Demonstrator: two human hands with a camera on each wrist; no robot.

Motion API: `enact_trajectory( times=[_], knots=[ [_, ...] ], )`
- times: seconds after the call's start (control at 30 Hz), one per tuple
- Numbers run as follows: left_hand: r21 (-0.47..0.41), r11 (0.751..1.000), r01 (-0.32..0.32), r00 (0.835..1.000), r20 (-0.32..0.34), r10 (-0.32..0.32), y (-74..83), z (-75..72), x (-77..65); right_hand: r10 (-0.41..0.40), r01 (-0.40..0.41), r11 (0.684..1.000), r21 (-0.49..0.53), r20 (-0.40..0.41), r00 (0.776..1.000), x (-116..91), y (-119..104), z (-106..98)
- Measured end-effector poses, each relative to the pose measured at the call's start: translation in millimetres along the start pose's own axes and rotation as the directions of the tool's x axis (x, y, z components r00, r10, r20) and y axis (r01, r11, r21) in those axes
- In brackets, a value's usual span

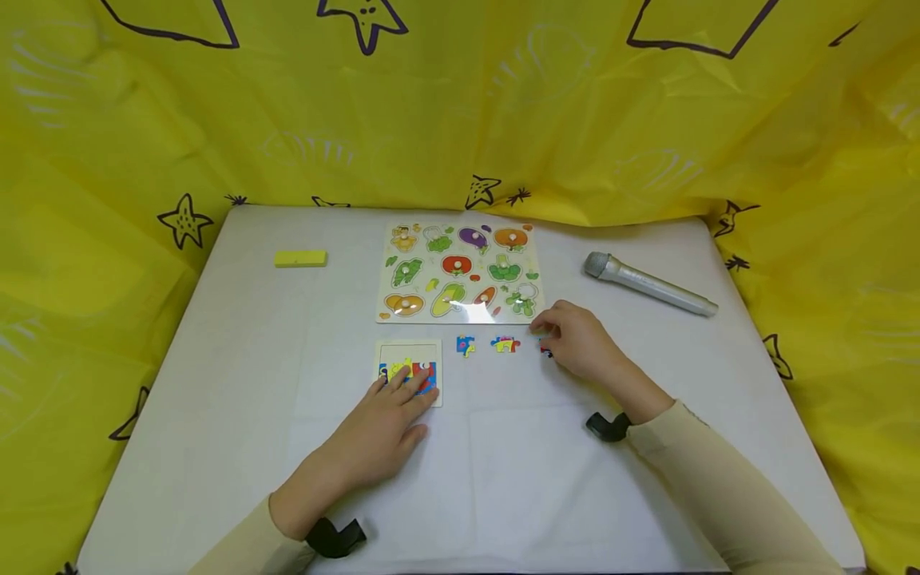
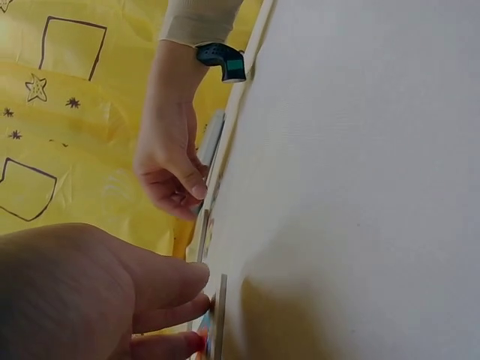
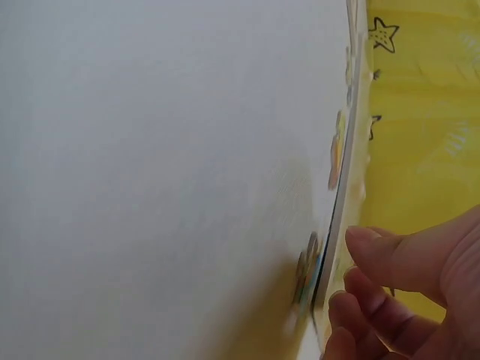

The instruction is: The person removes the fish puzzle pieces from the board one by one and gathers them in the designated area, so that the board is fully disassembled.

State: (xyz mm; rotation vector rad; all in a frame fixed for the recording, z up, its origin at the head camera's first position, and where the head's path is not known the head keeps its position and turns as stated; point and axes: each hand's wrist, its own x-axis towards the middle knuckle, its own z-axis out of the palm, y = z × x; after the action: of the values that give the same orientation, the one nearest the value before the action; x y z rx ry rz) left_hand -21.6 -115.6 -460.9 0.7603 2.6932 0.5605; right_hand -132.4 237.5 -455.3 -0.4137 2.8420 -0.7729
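Note:
My left hand [image 1: 386,427] rests with extended fingers on a small square jigsaw board [image 1: 434,347], covering part of its blue, red and yellow pieces. In the left wrist view its fingertips [image 2: 196,304] touch the thin upright-looking board [image 2: 220,319]. My right hand [image 1: 584,342] hovers by the lower right corner of the vegetable board, fingers loosely bent. Beside its fingertips lies a jigsaw piece [image 1: 545,346], partly hidden by the hand. A gap shows between thumb and fingers in the right wrist view. Two more pieces, a blue-yellow one [image 1: 465,345] and a yellow-red one [image 1: 506,344], lie between the hands.
A knobbed vegetable puzzle board [image 1: 424,259] lies behind the small pieces. To its right is a silver microphone [image 1: 650,285], and to its left a yellow block [image 1: 300,259]. Yellow patterned cloth [image 1: 446,120] hangs around the white table [image 1: 216,383].

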Motion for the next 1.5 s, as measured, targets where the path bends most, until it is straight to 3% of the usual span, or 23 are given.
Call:
enact_trajectory(
  times=[0.1, 0.23, 0.37, 0.57, 0.93, 1.13, 1.3, 1.5],
  knots=[
    [-0.048, 0.999, 0.021, 0.999, -0.023, -0.022, -2.0, -1.7, 2.1, -0.023, 0.023, 0.999, 0.023, 0.003, 1.0, 1, -10, 2],
    [-0.085, 0.996, 0.002, 0.997, -0.074, -0.008, -6.7, -5.2, 1.2, -0.063, 0.063, 0.997, 0.053, 0.012, 0.998, 5, -27, 7],
    [-0.026, 0.999, -0.036, 0.995, -0.099, 0.033, -6.2, -5.6, -3.5, -0.103, 0.1, 0.993, 0.07, 0.038, 0.994, 11, -47, 17],
    [0.091, 0.993, -0.076, 0.996, -0.038, 0.08, 1.7, 4.7, -15.3, -0.173, 0.163, 0.981, 0.101, 0.101, 0.98, 26, -82, 38],
    [0.164, 0.983, -0.087, 0.994, -0.047, 0.096, 4.9, 9.0, -23.9, -0.331, 0.275, 0.92, 0.279, 0.181, 0.926, 60, -136, 75],
    [0.146, 0.986, -0.084, 0.996, -0.017, 0.087, 3.3, 7.4, -24.1, -0.356, 0.246, 0.895, 0.371, 0.265, 0.896, 76, -148, 91],
    [0.136, 0.986, -0.101, 0.994, -0.015, 0.104, 1.3, 5.6, -23.5, -0.329, 0.218, 0.918, 0.332, 0.33, 0.885, 80, -148, 95],
    [0.129, 0.985, -0.117, 0.992, -0.03, 0.122, -0.4, 7.1, -22.7, -0.345, 0.258, 0.929, 0.264, 0.372, 0.862, 77, -145, 93]
  ],
)
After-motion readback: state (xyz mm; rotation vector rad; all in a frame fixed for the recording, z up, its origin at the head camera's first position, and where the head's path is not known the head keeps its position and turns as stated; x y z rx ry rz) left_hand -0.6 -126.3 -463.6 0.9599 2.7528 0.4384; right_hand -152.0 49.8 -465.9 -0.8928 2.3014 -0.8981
